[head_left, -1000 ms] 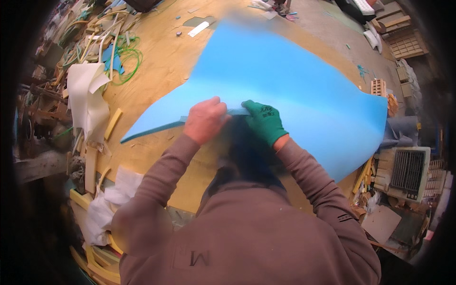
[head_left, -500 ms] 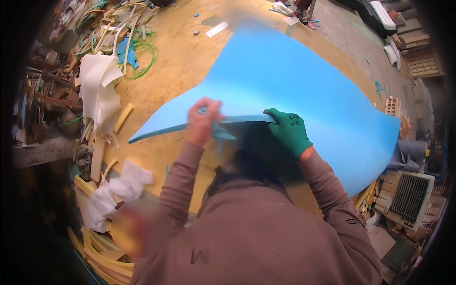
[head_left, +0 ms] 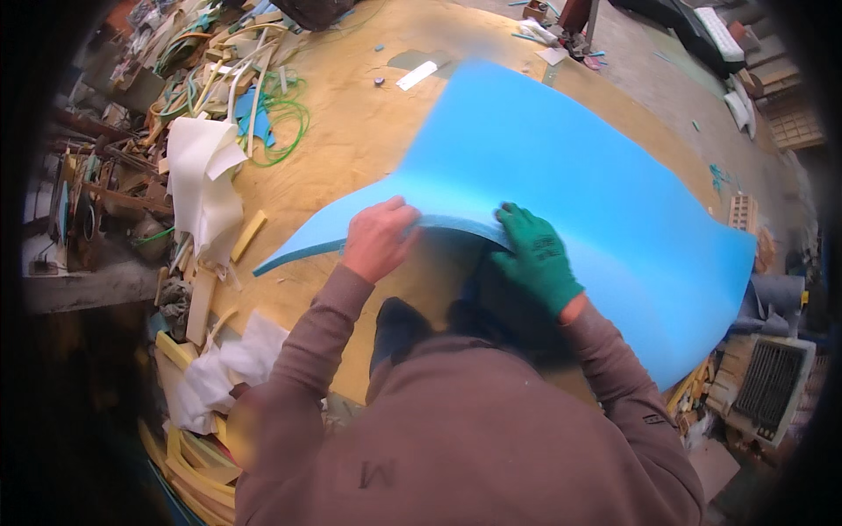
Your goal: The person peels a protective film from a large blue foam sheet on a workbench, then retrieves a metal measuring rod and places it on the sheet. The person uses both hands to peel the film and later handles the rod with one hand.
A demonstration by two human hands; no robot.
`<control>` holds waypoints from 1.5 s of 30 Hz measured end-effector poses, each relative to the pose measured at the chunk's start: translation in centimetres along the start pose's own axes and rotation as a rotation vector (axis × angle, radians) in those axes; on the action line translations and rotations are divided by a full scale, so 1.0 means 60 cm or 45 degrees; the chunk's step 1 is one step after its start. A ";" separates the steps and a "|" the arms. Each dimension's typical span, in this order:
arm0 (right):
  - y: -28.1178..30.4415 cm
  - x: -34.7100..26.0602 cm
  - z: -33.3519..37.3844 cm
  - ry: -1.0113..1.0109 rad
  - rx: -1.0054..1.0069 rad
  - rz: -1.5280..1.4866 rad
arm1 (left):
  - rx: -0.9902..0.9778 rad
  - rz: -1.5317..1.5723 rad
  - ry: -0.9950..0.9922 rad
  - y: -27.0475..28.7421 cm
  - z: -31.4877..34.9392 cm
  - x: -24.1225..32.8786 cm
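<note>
A large blue foam sheet (head_left: 544,167) spreads out before me, its near edge lifted and curved. My bare left hand (head_left: 381,235) is closed on that edge, left of the middle, with the fingers curled over the top. Farther right, my right hand (head_left: 537,256), in a green glove, grips the same edge, fingers on the upper face and thumb toward the underside. The sheet's left corner tapers to a point beyond my left hand. Dark shadow hides most of the underside near my right hand.
Beneath the sheet is a tan floor covering (head_left: 329,114). Foam scraps and strips pile up on the left, with a draped white sheet (head_left: 203,180) and crumpled white wadding (head_left: 230,368). A white strip (head_left: 416,75) lies beyond. At right stands a grilled appliance (head_left: 772,386).
The small blue scrap that hung from my left hand is no longer visible. My left hand, blurred before, now rests on the sheet's edge. The right glove's fingers have spread over the top.
</note>
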State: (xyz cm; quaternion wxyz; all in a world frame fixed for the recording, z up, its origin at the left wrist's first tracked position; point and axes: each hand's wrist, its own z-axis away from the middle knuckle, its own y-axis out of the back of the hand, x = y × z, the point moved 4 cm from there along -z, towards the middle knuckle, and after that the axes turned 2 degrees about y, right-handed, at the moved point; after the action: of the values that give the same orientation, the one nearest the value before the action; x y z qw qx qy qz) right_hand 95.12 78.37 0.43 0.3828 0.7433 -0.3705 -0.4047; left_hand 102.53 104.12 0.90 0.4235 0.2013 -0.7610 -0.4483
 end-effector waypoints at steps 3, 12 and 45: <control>-0.046 -0.049 -0.064 0.108 0.185 0.135 | -0.007 0.078 -0.173 0.006 -0.036 0.023; -0.097 -0.004 -0.053 -0.402 -0.106 -0.128 | -0.250 0.678 -0.102 0.091 -0.064 -0.106; -0.180 -0.091 -0.159 -0.726 -0.192 -0.064 | -0.449 0.435 -0.402 0.078 -0.159 -0.194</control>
State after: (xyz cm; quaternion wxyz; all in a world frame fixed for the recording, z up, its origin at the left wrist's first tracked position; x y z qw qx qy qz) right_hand 103.99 90.27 -3.59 0.3073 0.5779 -0.4135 -0.6330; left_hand 117.25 109.65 1.73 0.3975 -0.0786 -0.7508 -0.5216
